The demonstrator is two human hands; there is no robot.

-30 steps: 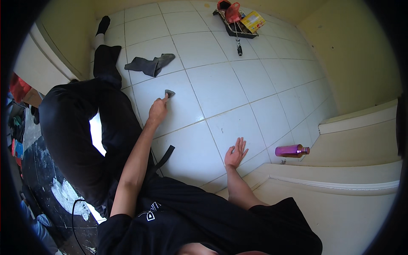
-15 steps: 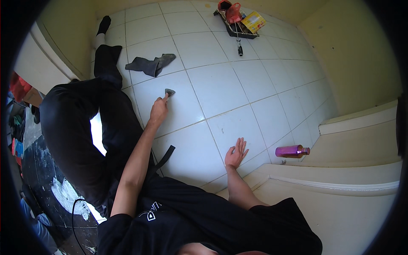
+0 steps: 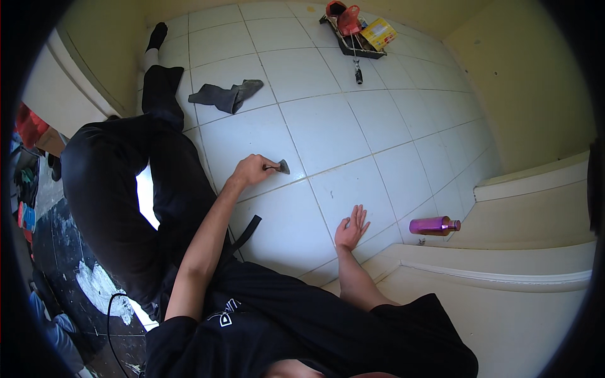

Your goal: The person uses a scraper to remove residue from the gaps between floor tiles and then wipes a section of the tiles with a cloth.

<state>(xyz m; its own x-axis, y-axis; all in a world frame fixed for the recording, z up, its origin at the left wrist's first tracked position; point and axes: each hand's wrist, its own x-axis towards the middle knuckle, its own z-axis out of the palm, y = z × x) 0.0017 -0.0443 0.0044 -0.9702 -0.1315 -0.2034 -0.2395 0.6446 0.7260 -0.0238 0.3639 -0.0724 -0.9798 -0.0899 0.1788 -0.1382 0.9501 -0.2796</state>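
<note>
My left hand (image 3: 252, 169) is closed round the handle of a small scraper (image 3: 283, 167). The scraper's grey, flared blade lies against the white tile floor (image 3: 328, 132), pointing right. Nearer to me and to the right, my right hand (image 3: 351, 228) rests flat on the tiles, fingers stretched out, holding nothing. A crumpled dark grey cloth (image 3: 227, 97) lies on the floor beyond my left hand. Small dark specks mark the tile between my two hands.
A purple metallic bottle (image 3: 435, 225) lies on its side by the door frame at right. A black paint tray (image 3: 362, 51) holding red items and a yellow box (image 3: 378, 33) sits at the back, a roller handle (image 3: 358, 74) sticking out. My legs (image 3: 113, 189) stretch along the left.
My left hand has moved right and toward me with the scraper, whose blade has turned from pointing away to pointing right. My right hand stays in place.
</note>
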